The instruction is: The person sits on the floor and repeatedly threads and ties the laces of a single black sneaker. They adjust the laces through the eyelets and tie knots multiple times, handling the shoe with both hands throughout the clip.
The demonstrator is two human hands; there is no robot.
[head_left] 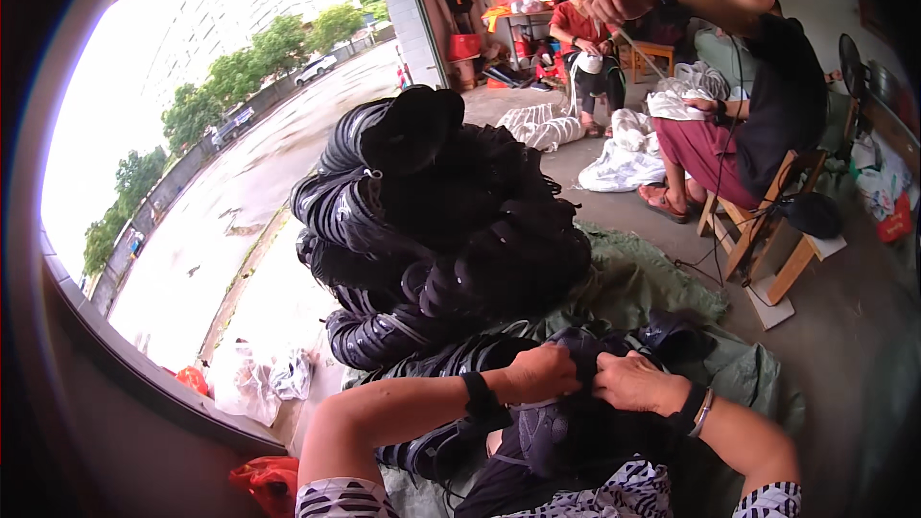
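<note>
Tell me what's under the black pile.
A green sheet shows along the right edge of the black pile. How far it runs underneath is hidden by the pile.

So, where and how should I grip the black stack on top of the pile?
Probably from above, left hand and right hand at opposite ends of the black stack: it seems to lie sideways, uncovered, and its layers could slip apart.

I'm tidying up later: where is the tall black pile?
In the head view, the black pile stands near the centre, beyond the left hand, with the green sheet along its right.
</note>
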